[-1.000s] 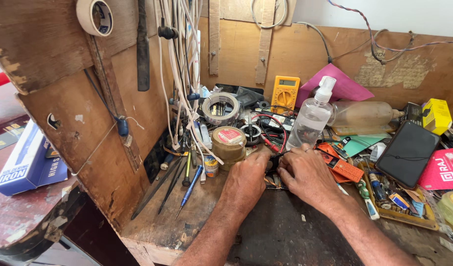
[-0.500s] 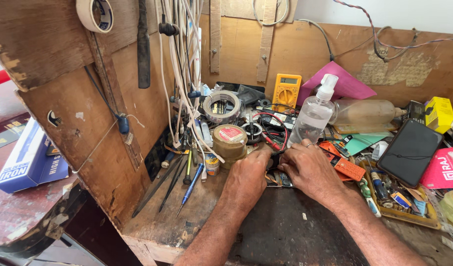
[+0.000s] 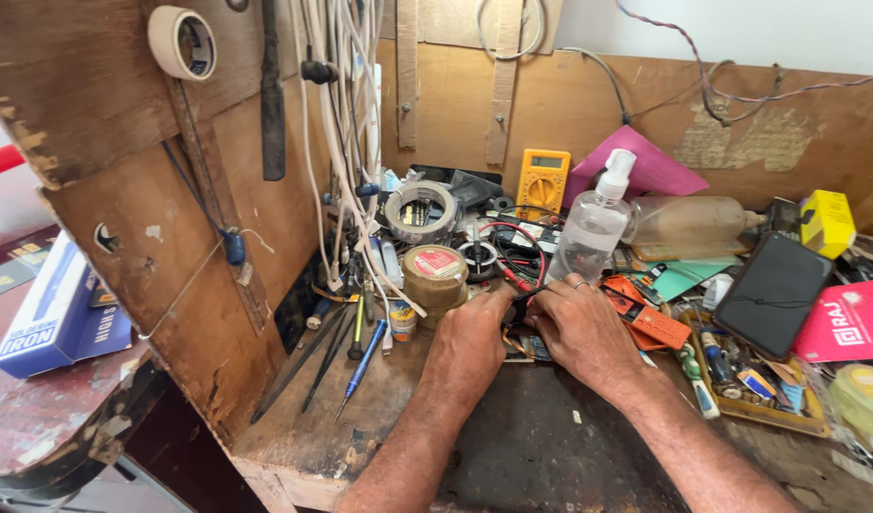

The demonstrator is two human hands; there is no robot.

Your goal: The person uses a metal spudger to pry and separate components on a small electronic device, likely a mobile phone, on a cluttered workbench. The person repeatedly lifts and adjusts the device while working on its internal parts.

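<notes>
Both hands together at centre of cluttered surface (image 3: 379, 427). Left hand (image 3: 470, 337) and right hand (image 3: 581, 328) pinched on small dark component (image 3: 520, 309) with wires, just ahead of round tin (image 3: 435, 275). Step judged: fine manipulation of part between fingertips. Next move calls for steady grip, clearance from red lead (image 3: 512, 275). Spray bottle (image 3: 593, 223) close behind.

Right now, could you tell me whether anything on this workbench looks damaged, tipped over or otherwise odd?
Yes. A clear plastic bottle lies on its side behind the upright spray bottle. The wooden side panel is chipped and cracked along its lower edge. Both hands, left hand and right hand, meet over a small dark part amid loose clutter.
</notes>
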